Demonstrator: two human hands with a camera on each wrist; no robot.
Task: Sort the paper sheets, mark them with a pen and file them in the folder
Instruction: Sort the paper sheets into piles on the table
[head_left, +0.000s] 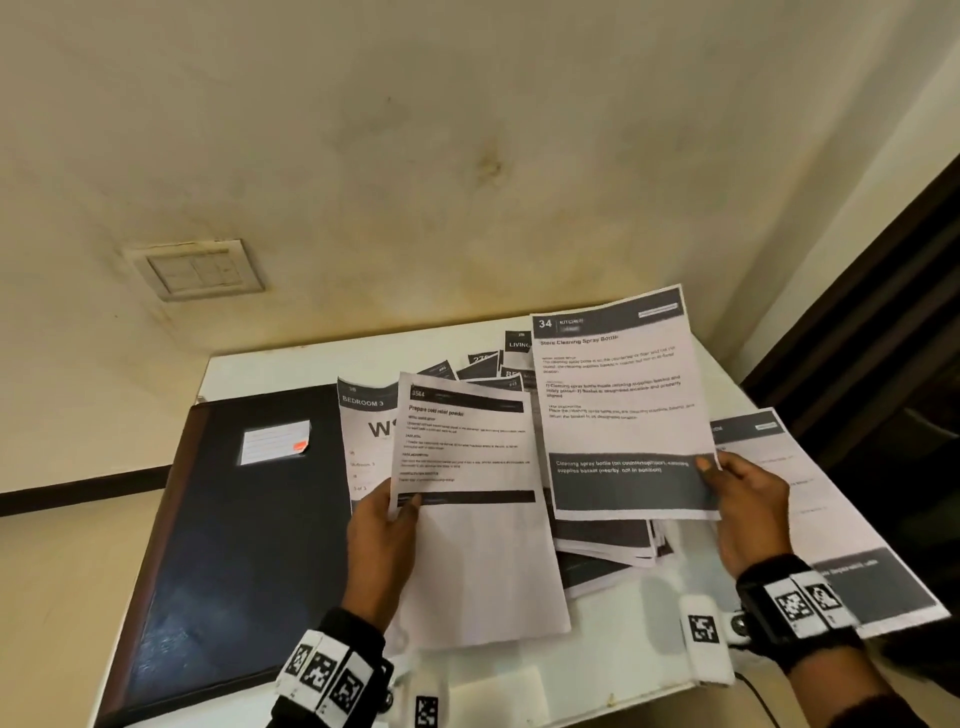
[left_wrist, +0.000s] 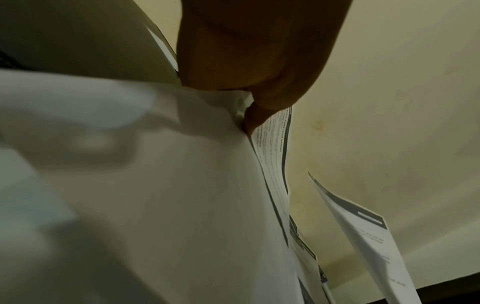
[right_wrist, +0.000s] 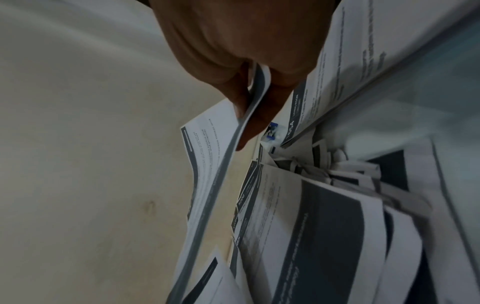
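A white table stands against a stained cream wall that carries a switch plate. On the table's left half lies a closed dark folder, its long axis running away from the person, a small label near its far end. To its right a loose pile of printed sheets fans out across the table.

The right hand pinches the lower right edge of the sheet headed 34, thumb on its face; it is held up off the pile, long axis running away from the person, header at the far end. The left hand pinches the left edge of the sheet headed "Prepare cold relief powder", also header-far, just beside the other sheet.

The right wrist view shows fingers curled behind the paper, and a small blue object among the sheets, too blurred to name. The left wrist view shows the thumb pressed on its sheet's face.
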